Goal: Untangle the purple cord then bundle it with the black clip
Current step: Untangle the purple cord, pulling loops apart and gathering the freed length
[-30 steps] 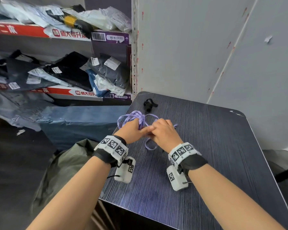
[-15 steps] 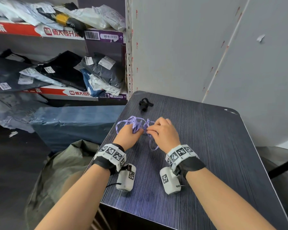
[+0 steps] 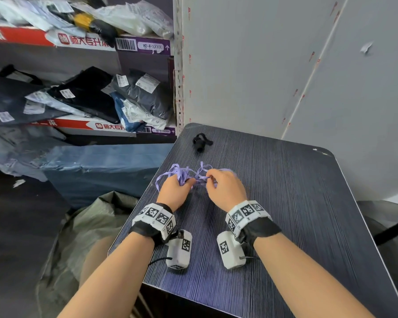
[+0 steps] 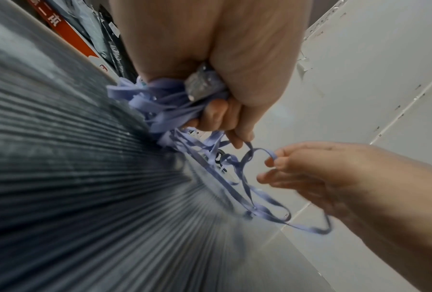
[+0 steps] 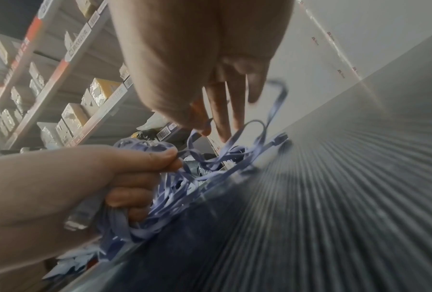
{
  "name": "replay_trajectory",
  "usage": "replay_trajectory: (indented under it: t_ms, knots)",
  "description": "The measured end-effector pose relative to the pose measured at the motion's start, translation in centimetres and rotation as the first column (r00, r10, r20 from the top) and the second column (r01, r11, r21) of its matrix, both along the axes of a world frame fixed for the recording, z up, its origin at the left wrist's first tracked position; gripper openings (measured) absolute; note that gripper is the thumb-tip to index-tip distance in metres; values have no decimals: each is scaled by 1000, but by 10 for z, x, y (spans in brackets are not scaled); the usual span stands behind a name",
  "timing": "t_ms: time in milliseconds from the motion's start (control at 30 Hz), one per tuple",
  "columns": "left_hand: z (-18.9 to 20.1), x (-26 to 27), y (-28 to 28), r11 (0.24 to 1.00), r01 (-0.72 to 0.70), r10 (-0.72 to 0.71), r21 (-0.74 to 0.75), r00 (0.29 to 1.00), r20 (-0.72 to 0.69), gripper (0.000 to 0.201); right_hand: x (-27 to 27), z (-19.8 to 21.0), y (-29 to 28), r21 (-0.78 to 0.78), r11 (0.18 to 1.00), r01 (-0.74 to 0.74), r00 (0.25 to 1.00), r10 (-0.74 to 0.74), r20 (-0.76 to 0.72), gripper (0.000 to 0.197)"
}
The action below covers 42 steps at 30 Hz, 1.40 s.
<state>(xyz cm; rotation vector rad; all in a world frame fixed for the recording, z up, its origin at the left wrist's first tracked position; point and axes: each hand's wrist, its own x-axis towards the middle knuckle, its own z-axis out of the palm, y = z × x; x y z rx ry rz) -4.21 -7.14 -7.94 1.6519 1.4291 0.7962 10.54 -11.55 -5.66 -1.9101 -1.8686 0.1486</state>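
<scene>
The purple cord [image 3: 186, 174] is a flat, tangled ribbon lying on the dark striped table [image 3: 285, 203] near its left edge. My left hand [image 3: 184, 183] grips the main bunch of it [image 4: 164, 102], fingers curled round [image 5: 134, 195]. My right hand [image 3: 210, 180] pinches a single loop [image 4: 272, 157] between thumb and forefinger, just right of the bunch [image 5: 202, 129]. Loose strands trail on the table between the hands [image 5: 229, 158]. The black clip [image 3: 200, 143] lies alone on the table beyond the hands, untouched.
A white wall panel [image 3: 274, 76] stands behind the table. To the left are shelves [image 3: 78, 44] stacked with bagged parcels. Below the table's left edge sit a blue wrapped block [image 3: 97, 166] and a green sack [image 3: 90, 221].
The hands, touching a second ago, have drawn slightly apart. The right hand has pulled a loop of cord out to the right while the left keeps the bunch.
</scene>
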Motion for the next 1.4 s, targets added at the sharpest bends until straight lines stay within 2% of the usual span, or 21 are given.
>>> replay_trajectory:
  t_ms: [100,167,233,300,400,500,567,667,767,867,967,1100,1167,1233,1400]
  knots:
    - [0,-1,-1,1000,-16,16,6,1000,5,26,7,-4,6,-10,1000,-2,994,3,109,27]
    - [1,-3,-1,999,-45,45,-1,999,5,28,19,0,11,-86,996,14,1000,-11,28,30]
    - [3,-4,1,996,-94,94,-3,995,20,37,37,3,16,-169,981,99,993,-107,-40,31]
    - [4,-3,2,992,-126,126,-10,992,29,42,58,3,18,-168,962,215,970,-231,-81,30]
    - [3,-3,3,988,-154,155,-29,986,54,37,89,2,15,-126,909,396,887,-415,-202,27]
    - [2,-5,6,975,-216,219,-46,973,77,28,116,-3,12,-131,819,559,730,-561,-391,23]
    - [2,-5,7,972,-231,233,-35,970,68,32,125,-1,5,-115,776,620,660,-595,-459,25]
    - [2,-2,5,981,-196,196,-4,980,25,31,121,4,-2,-112,811,574,659,-538,-526,24]
    - [1,-2,4,985,-171,171,-4,985,11,32,100,7,0,-71,910,408,693,-359,-625,20]
    - [1,-3,3,988,-153,153,9,988,4,33,74,12,8,-49,975,215,725,-193,-661,31]
    - [3,-2,1,987,-159,160,11,987,-6,37,43,22,11,-80,996,34,836,-72,-543,22]
    - [3,-3,0,988,-153,154,15,988,-31,36,7,17,13,-289,948,-133,955,45,-293,28]
    - [3,-3,-1,990,-143,143,17,989,-30,32,-4,7,12,-351,928,-122,989,86,-117,30]
    - [4,-4,-1,990,-143,144,15,989,-19,31,-8,-2,12,-380,919,-100,993,117,22,29]
    - [3,-5,-1,990,-143,144,17,989,-26,27,18,-2,14,-380,925,-15,990,66,121,28]
